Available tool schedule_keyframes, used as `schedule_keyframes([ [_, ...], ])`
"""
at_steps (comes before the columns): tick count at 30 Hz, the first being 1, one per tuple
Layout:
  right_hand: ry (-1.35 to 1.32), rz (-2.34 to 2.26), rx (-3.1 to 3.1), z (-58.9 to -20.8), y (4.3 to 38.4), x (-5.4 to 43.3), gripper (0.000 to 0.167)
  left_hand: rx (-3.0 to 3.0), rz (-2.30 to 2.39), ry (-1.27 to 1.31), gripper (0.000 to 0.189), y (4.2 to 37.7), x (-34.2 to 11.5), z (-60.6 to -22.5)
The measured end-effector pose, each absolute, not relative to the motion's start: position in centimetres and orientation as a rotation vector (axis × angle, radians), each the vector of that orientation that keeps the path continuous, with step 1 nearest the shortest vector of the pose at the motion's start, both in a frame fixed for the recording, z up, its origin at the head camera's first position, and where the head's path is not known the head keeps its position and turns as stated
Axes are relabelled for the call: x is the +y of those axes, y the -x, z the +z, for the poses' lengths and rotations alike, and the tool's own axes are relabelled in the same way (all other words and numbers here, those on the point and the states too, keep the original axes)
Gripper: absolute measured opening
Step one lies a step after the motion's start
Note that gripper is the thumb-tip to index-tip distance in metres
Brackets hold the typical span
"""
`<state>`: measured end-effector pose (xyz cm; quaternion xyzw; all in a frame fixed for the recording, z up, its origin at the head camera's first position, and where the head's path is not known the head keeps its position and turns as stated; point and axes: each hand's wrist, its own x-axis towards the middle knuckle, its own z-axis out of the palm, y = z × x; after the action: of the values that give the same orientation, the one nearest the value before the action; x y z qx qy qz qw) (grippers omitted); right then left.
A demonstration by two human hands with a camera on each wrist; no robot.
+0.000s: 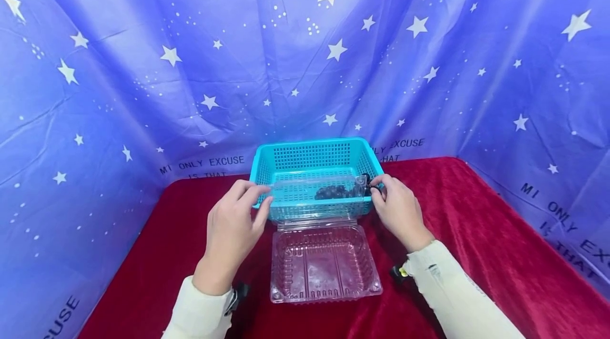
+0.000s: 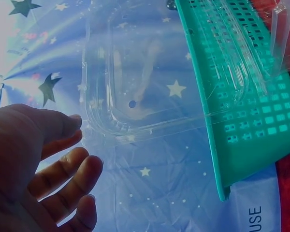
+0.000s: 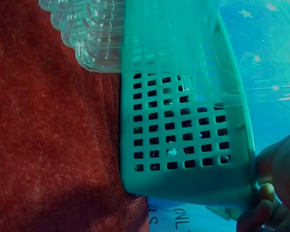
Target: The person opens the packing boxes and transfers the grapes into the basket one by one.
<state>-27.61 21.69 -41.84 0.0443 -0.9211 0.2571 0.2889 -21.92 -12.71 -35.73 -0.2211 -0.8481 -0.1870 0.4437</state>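
Observation:
A clear plastic clamshell box lies open across the front wall of a teal basket [image 1: 310,147]. Its empty half [image 1: 324,265] lies flat on the red cloth in front of the basket. Its other half [image 1: 305,189] is raised over the basket and holds several dark round berries [image 1: 331,192]. My left hand [image 1: 261,201] pinches that half's left rim between thumb and index finger, with the other fingers loose [image 2: 77,130]. My right hand [image 1: 377,189] curls its fingers on the right end, beside the basket's corner [image 3: 263,205]. The basket's perforated wall [image 3: 183,135] fills the right wrist view.
The basket stands on a table covered in red velvet cloth [image 1: 476,233], at its far middle. A blue star-printed backdrop [image 1: 143,90] hangs close behind and on both sides. Bare cloth stretches to the left and right of the basket.

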Motion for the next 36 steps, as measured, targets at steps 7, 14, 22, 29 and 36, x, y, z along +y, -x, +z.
schedule_keyframes([
  [7, -0.132, 0.666, -2.471, -41.5, 27.91, 21.31, 0.015, -2.097, -0.463, 0.543, 0.023, 21.99, -12.9, -35.67],
  [14, -0.12, 0.66, -2.482, -41.48, 27.98, 21.08, 0.015, -2.092, -0.462, 0.547, 0.02, 21.85, -13.0, -35.41],
  [22, -0.107, 0.649, -2.506, -41.78, 27.82, 21.13, 0.017, -2.063, -0.518, 0.543, 0.014, 21.7, -13.12, -35.34],
  [29, -0.097, 0.642, -2.508, -41.85, 27.63, 21.22, 0.018, -2.032, -0.534, 0.555, 0.007, 21.65, -13.08, -35.04],
  [36, -0.096, 0.623, -2.501, -41.94, 27.5, 21.29, 0.018, -1.977, -0.558, 0.571, 0.006, 21.55, -12.9, -34.88],
])
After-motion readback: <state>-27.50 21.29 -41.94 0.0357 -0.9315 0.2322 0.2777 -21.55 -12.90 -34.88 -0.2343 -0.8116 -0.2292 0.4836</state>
